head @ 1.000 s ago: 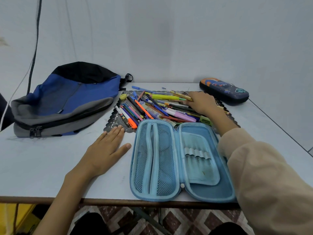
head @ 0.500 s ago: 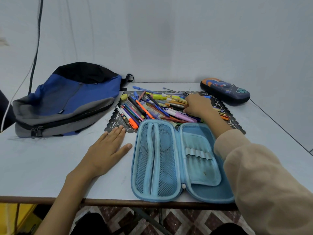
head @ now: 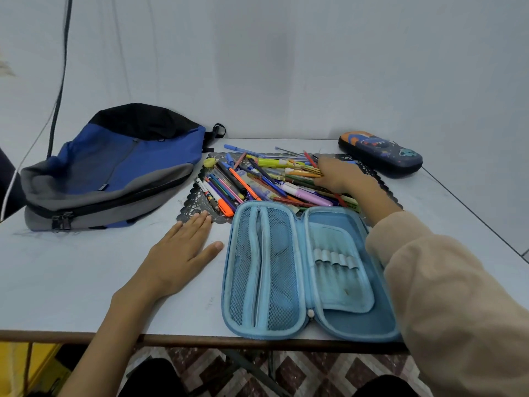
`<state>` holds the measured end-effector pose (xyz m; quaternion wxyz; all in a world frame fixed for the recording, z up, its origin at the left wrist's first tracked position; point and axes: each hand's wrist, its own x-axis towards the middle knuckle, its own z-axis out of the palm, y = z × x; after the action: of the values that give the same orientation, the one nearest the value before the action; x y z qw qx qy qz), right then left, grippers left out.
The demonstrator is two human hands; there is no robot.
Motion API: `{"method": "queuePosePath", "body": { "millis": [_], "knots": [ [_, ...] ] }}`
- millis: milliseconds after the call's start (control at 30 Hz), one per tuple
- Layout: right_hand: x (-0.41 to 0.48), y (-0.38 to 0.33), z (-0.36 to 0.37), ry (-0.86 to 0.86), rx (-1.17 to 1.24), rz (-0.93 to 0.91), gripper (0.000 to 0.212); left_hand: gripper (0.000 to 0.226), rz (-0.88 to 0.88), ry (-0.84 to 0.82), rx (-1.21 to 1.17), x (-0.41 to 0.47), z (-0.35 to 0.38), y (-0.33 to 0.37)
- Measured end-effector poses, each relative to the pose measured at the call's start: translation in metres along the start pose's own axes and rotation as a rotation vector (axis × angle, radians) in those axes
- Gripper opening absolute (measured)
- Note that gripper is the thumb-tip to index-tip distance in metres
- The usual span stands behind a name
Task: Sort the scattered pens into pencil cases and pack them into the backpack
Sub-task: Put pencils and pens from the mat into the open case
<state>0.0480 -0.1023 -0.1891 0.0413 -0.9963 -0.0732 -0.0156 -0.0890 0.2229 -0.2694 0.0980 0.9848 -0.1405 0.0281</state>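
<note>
Closest to the table point(head: 71, 276) edge, a light blue pencil case point(head: 286, 270) lies unzipped and spread flat, with nothing in its mesh pocket or elastic loops. Just left of it the left hand point(head: 183, 250) rests palm-down, fingers straight and together. Beyond the case, the pens point(head: 257, 181) lie heaped on a dark lacy mat point(head: 197, 207). The right hand point(head: 342, 176) sits on the heap, but I cannot tell if it grips any. Farther left lies the blue backpack point(head: 120, 167), and far right a closed dark pencil case point(head: 380, 154).
</note>
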Motion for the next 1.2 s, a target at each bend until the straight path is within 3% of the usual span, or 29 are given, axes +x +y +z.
{"method": "queuePosePath", "body": {
  "millis": [367,600,800,967,1200],
  "knots": [
    [0.002,0.002,0.003,0.136,-0.036,-0.046,0.038,0.099,0.000,0.004,0.003,0.000,0.002,-0.001],
    [-0.002,-0.008,0.006,0.176,-0.126,0.020,0.022,0.102,-0.002,0.007,-0.007,0.000,0.001,-0.001],
    [-0.005,-0.010,0.006,0.141,-0.172,0.010,0.026,0.100,-0.007,-0.008,0.001,0.000,0.000,0.001],
    [-0.007,-0.013,0.005,0.100,-0.208,-0.012,0.013,0.101,-0.005,-0.002,0.001,-0.001,-0.001,0.001],
    [-0.010,-0.014,0.002,0.102,-0.260,-0.024,0.021,0.101,-0.005,-0.006,-0.004,-0.001,0.000,0.000]
  ]
}}
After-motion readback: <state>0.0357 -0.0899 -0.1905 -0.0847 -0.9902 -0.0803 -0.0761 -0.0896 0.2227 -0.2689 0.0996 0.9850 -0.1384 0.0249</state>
